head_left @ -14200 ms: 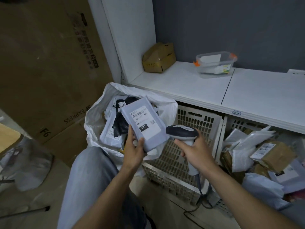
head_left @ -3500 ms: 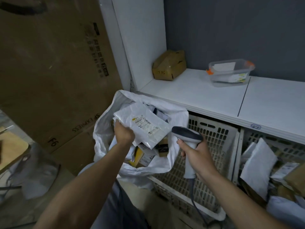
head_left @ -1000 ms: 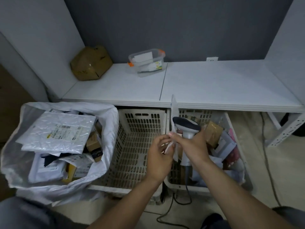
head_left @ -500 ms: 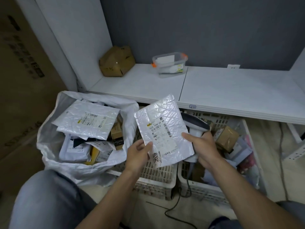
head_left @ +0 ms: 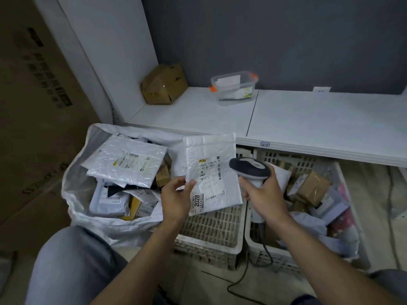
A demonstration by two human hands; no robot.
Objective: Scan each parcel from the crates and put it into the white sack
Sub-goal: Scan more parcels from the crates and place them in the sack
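Below the white shelf [head_left: 308, 119], the left hand [head_left: 176, 199] is now pinching the bubble mailer [head_left: 211, 172] upright beside the white sack [head_left: 88, 212], while the right hand [head_left: 262, 194] is gripping the scanner [head_left: 250, 170], apparently scanning its label.

I read "2028" in bold on the label of the white padded parcel [head_left: 211, 170] in my left hand [head_left: 176, 199], with "5020 T098 65 59" printed higher up. The tall cardboard box [head_left: 33, 128] shows "SF EXPRESS", upside down. Other labels are too small to read.
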